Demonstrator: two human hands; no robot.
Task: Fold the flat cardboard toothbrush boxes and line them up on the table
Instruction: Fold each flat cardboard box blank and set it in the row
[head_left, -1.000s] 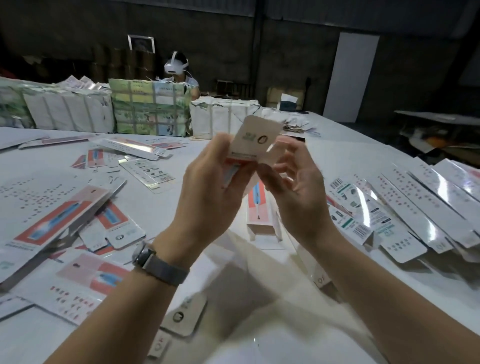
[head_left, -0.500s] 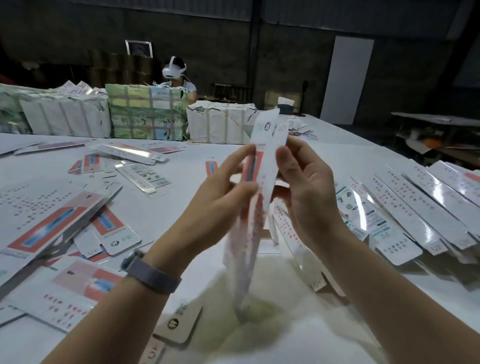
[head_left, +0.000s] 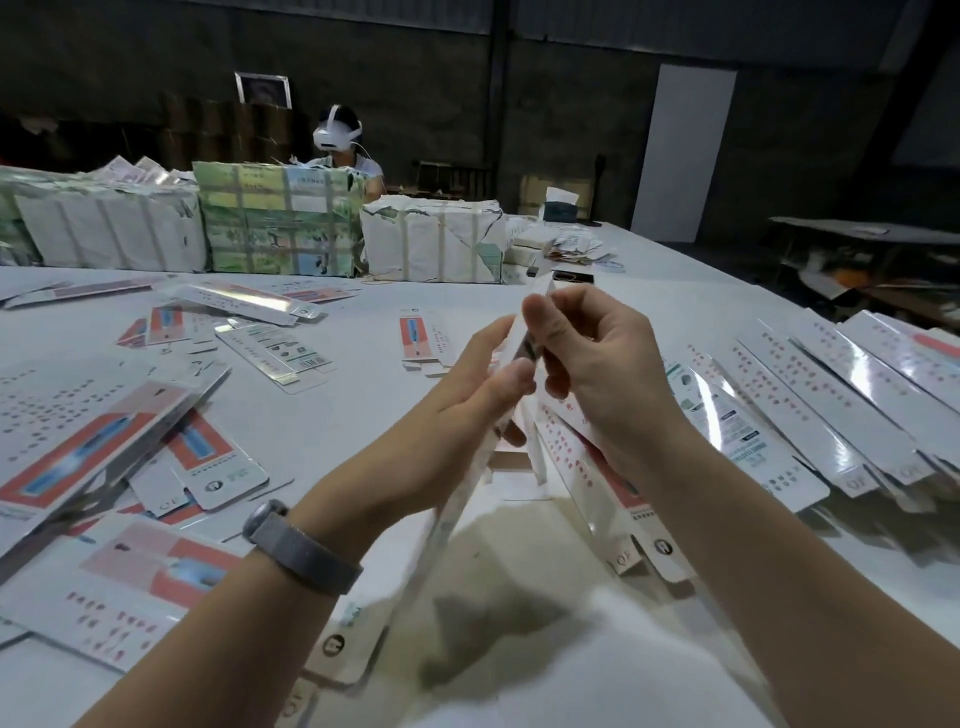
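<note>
Both forearms reach forward from the bottom of the view and meet above the middle of the white counter (head_left: 675, 312). The left hand (head_left: 467, 395) is turned palm-inward, its fingers pressed along one side of a long narrow box (head_left: 457, 499) and its thumb closing on it from the near side. The right hand (head_left: 597, 374) sits just past it, higher up the same box, with thumb and curled fingers pinching the upper end. So the two hands are close together, both gripping the one box, almost touching each other. A grey watch band (head_left: 304, 553) circles the left wrist.

The box is held edge-on and tilted, its top end poking up above the right hand's fingers, its lower end slanting down toward the left forearm. It looks white and glossy with small red marks; its lower part is blurred, so how far it is folded cannot be told.

To the right of the held box, a row of folded boxes (head_left: 810, 395) lies side by side on the counter, long, white and shiny. To its left, flat boxes (head_left: 83, 447) with red and blue print lie scattered and overlapping. Beyond the held box, at the far side of the counter, wrapped bundles (head_left: 280, 228) stand in a line, and behind them sits another person wearing a white headset (head_left: 336, 132).
</note>
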